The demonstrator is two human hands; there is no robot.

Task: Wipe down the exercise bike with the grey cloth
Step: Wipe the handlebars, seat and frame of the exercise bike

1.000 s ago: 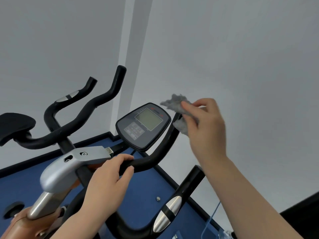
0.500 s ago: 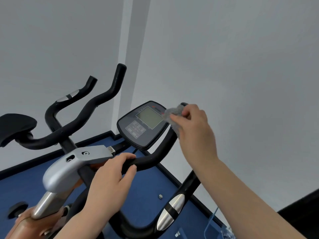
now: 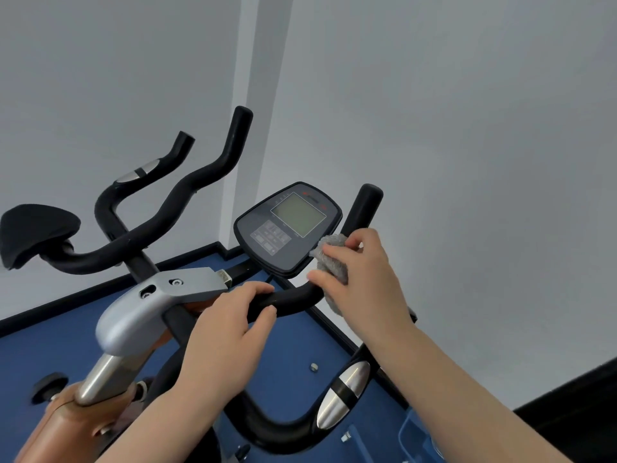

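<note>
The exercise bike has black foam handlebars, a dark console with a grey screen and a silver stem clamp. My right hand is closed around the grey cloth, pressing it onto the right handlebar just below the console's lower right edge. The bar's upright end sticks out above that hand. My left hand grips the horizontal bar to the left of the cloth, fingers wrapped over the top.
A black pad sits on the bar's far left. A lower handlebar loop with a silver pulse sensor curves beneath my right forearm. Blue floor lies below, with grey walls close behind and to the right.
My right hand has brought the cloth down from beside the console's top corner onto the right handlebar below the console. My left hand has kept its grip on the bar.
</note>
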